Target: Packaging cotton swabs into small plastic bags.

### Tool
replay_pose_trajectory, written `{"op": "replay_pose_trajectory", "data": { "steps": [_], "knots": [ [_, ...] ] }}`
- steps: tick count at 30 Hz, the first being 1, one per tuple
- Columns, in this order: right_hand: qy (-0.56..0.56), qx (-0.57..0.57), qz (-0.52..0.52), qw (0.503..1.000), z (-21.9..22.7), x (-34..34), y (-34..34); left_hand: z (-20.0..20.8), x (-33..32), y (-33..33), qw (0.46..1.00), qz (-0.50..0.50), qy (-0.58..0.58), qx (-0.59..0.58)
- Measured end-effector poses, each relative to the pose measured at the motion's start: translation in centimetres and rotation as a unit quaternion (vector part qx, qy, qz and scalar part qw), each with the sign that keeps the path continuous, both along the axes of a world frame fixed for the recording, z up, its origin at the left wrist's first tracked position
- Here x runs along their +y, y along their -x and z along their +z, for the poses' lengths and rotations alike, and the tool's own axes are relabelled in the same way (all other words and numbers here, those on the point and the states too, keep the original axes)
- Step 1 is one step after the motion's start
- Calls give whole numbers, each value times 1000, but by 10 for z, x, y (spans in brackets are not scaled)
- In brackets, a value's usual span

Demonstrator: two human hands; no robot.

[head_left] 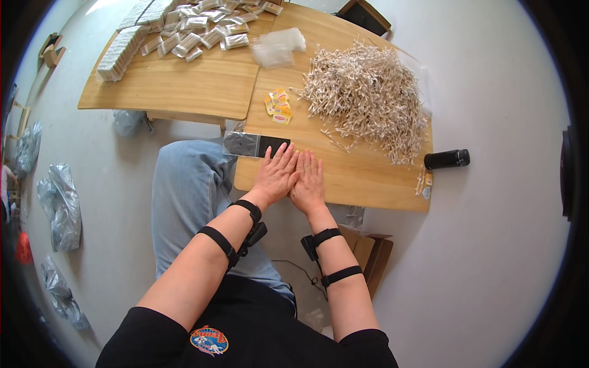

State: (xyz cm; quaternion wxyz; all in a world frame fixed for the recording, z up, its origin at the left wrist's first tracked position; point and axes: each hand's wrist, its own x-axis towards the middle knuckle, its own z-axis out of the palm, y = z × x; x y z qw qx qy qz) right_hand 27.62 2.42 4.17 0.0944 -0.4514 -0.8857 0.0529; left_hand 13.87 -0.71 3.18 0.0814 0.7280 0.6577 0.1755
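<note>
My left hand (278,175) and my right hand (308,184) lie side by side, palms down, at the near edge of the wooden table (356,181). Both have their fingers stretched out, with nothing held. The left fingertips reach a flat black strip (274,145); whether they press on it I cannot tell. A clear plastic bag (241,144) lies around or over the strip's left part and overhangs the table edge. Beyond my hands are several small yellow cards (279,107). A large loose heap of cotton swabs (365,95) covers the right side.
Flat clear bags (279,48) lie at the back, beside scattered packs of swabs (211,30) and stacked rows of packs (123,52). A black cylinder (446,159) stands out past the right edge. Grey plastic bags (60,205) lie on the floor to the left.
</note>
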Motion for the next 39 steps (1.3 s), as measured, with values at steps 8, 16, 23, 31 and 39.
{"op": "replay_pose_trajectory", "data": {
  "steps": [8, 16, 23, 31, 39],
  "knots": [
    [-27, 338, -136, 931, -11, 3, -13, 0, 1, -2, 1000, 12, -4, 4],
    [-46, 350, -141, 925, -4, 1, -6, -4, 1, 0, 1000, 16, -8, 16],
    [-46, 348, -136, 926, -5, 2, -8, -6, 1, -1, 999, 21, -26, 17],
    [-38, 348, -130, 927, 1, 2, -6, -7, 1, 0, 999, 23, -23, 14],
    [-43, 342, -139, 928, 2, 2, -4, -5, 0, -2, 999, 24, -19, 15]
  ]
}}
